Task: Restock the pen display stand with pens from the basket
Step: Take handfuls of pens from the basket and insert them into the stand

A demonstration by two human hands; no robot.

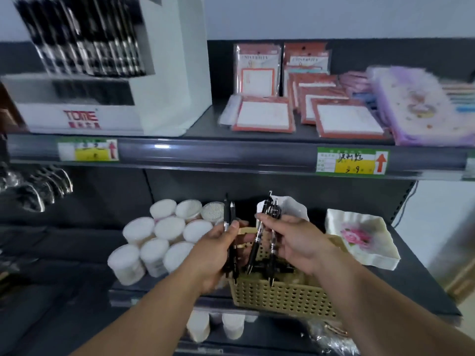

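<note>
Pens are being held in both my hands over the basket: my left hand is gripping two upright, my right hand several. Stand is sitting on the shelf above, left.

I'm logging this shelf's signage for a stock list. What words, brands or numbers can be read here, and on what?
"TOME", in red, on the front of the white pen display stand; the red characters under it are blurred.
"UNIVERSITY" on the upright notepad packs.
"9", handwritten, on the right price tag; its other writing is unclear.
The left price tag is blurred.
On the pens nothing is legible.
</note>
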